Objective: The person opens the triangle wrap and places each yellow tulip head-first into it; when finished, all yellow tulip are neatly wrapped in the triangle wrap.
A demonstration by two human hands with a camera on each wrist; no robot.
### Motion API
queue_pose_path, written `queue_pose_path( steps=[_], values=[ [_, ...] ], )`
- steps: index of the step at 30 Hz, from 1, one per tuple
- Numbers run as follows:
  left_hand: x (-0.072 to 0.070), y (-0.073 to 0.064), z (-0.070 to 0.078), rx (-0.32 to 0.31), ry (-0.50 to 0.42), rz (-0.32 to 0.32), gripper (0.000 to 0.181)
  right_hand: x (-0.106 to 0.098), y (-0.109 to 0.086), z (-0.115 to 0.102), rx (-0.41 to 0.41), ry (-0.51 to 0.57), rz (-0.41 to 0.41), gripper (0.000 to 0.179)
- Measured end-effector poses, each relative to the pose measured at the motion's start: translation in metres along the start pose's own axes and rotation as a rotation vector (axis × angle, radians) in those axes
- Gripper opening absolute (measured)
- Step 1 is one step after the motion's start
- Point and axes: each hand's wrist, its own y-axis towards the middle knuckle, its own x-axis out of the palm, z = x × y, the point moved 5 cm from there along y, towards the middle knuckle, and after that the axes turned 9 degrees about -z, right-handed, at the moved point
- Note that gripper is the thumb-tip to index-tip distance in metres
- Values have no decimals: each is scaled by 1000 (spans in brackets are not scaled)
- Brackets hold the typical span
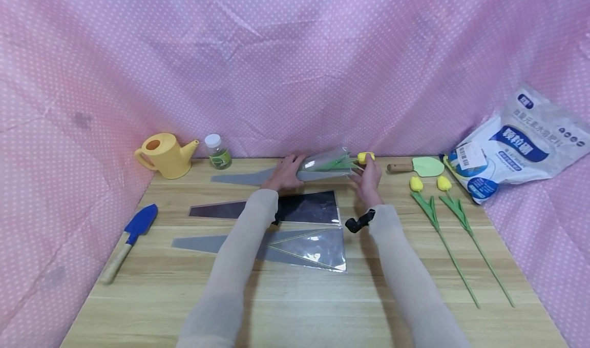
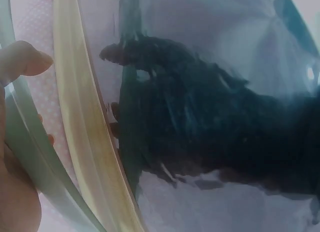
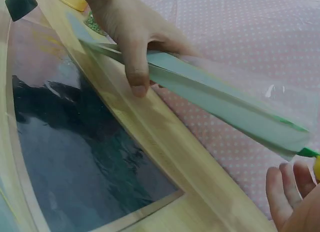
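Note:
At the back middle of the table, my left hand [image 1: 286, 172] grips a grey and clear flower wrapping sleeve [image 1: 322, 162]. In the right wrist view the thumb is on the near side of the raised sleeve [image 3: 225, 104], the other fingers behind it. A yellow artificial tulip [image 1: 365, 158] lies in the sleeve, its green leaves showing through the film and its bloom out past the wide end. My right hand [image 1: 369, 181] holds this tulip close by the bloom; several of its fingers [image 3: 280, 192] show in the right wrist view.
Before me lie a dark sleeve [image 1: 311, 208] and a grey one [image 1: 299, 248]. Two yellow tulips [image 1: 430, 215] lie right, near a green trowel [image 1: 426, 166] and a white bag [image 1: 516, 143]. Left are a watering can [image 1: 170, 158], a jar [image 1: 218, 153] and a blue trowel [image 1: 140, 222].

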Motion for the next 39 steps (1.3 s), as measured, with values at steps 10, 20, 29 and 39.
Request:
queue_pose_path(
  steps=[10,20,29,39],
  values=[
    [-1,-2,1,0,-22,1,86,-2,2,-4,-41,-26,-5,13],
    [-2,-2,2,0,-4,2,84,3,-2,0,-125,-182,-19,12],
    [-2,-1,3,5,15,14,84,8,-2,5,-63,-314,-129,28],
    [0,0,0,24,3,44,84,2,-3,8,13,-239,-79,26]
  ],
)
